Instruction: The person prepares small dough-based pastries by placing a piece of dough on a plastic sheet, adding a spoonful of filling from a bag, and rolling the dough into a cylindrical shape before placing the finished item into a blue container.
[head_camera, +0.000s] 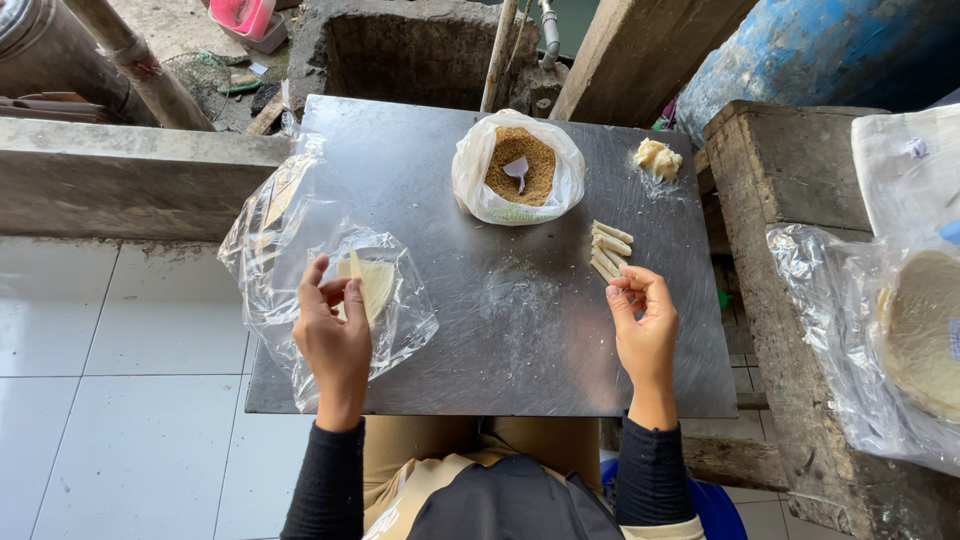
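Our left hand (333, 335) pinches a thin wrapper (368, 283) just above the clear bag (290, 250) at the tray's (450, 370) left edge; our right hand (645, 325) curls loosely, holding nothing, just beside the rolls (610, 250); the wrapper looks fragile and may tear if we tug it; the bag overhangs and could slide off.

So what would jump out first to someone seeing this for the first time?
Probably the open plastic bag of brown crumbs at the far middle of the steel tray. Next, the stack of pale rolled sticks just beyond the right hand, and the left hand pinching a thin wrapper over crinkled clear plastic.
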